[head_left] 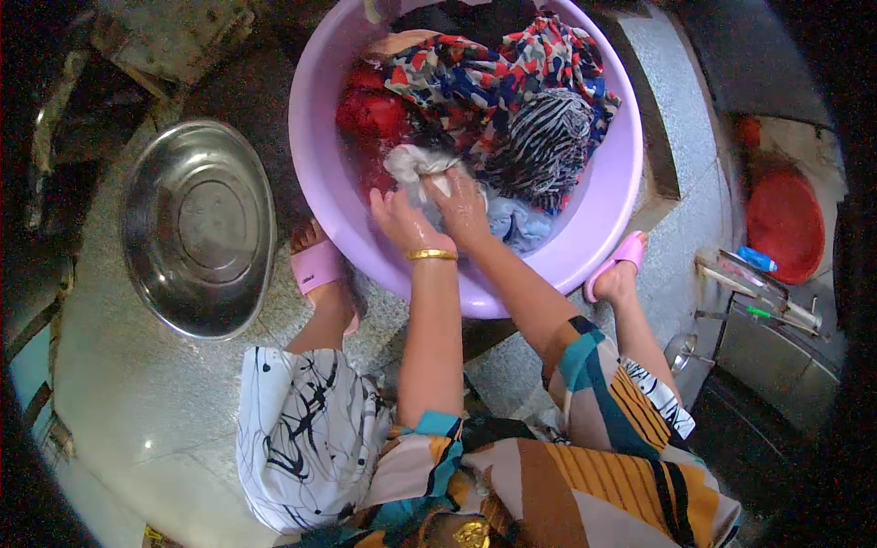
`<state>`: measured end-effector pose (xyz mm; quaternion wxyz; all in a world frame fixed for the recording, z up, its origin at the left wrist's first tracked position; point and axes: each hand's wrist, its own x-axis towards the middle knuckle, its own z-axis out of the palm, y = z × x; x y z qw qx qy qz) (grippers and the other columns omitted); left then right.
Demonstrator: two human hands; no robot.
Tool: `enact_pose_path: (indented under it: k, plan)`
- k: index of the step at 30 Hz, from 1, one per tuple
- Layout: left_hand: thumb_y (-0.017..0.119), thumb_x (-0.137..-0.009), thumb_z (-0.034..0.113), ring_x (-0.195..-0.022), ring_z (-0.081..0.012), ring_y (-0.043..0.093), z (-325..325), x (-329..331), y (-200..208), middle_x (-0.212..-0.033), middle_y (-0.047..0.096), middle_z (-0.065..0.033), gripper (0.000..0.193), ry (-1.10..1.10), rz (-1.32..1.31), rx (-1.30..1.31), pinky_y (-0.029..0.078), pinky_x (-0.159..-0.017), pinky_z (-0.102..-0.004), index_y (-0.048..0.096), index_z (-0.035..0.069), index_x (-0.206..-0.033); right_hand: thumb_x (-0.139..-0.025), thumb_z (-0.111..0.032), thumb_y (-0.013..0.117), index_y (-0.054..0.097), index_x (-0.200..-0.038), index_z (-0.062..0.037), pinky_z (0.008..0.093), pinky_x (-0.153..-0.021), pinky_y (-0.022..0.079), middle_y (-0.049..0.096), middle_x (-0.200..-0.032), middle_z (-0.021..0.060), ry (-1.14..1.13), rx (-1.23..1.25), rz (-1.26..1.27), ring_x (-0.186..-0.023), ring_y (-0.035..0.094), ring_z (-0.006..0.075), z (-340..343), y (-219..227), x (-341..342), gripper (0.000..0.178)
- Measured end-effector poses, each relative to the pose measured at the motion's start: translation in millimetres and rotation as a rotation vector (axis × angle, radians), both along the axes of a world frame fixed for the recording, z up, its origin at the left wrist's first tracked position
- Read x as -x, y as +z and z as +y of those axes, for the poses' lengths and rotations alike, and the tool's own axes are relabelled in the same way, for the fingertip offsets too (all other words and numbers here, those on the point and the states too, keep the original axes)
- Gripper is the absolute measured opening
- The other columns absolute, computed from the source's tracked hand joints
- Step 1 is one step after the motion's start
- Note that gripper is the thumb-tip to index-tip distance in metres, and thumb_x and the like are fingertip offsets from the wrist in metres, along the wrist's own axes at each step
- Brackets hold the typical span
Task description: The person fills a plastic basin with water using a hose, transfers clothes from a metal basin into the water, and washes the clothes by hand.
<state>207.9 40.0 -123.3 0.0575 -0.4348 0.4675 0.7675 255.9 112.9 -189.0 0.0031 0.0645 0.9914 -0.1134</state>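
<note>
Pink slipper [317,263] — small dark print [308,279], illegible

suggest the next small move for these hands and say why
Probably bring the left hand in to squeeze the bunched white cloth: the right hand already has fingers on it, the left is close by, and both are over the lavender tub, looking wet.

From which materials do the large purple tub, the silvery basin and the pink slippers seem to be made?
Purple tub: probably plastic, smooth and semi-glossy, judging by its evenly coloured, rounded rim.
Silvery basin: metal, likely stainless steel, polished, shown by its bright reflections.
Pink slippers: perhaps matte foam or rubber, from their smooth, wide straps.
</note>
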Motion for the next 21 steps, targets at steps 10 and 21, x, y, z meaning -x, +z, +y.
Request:
enact_pose_path:
  k: [10,21]
  plan:
    - [0.049,-0.078,0.022,-0.120,-0.0228,0.027,11.4,-5.4,-2.0,-0.129,0.031,-0.0122,0.057,-0.177,-0.007,-0.151,0.015,-0.099,-0.0422,0.027,0.008,-0.128,-0.066,-0.008,0.050,0.058,-0.098,-0.0100,0.0350,-0.074,0.043,0.056,-0.091,0.0147,-0.150,0.491,-0.351,-0.088,0.054,0.0263,68.7,-26.9,27.8,0.032]
    - [0.040,-0.081,0.049,-0.101,-0.0213,0.046,9.4,-2.4,-7.3,-0.110,0.049,-0.0053,0.053,-0.212,0.140,-0.559,0.037,-0.087,-0.0370,0.043,0.011,-0.118,-0.062,-0.009,0.050,0.047,-0.082,-0.0054,0.0310,-0.076,0.041,0.052,-0.087,0.0095,-0.425,2.117,0.189,-0.083,0.051,0.0200,36.2,225.9,-10.9,0.020]
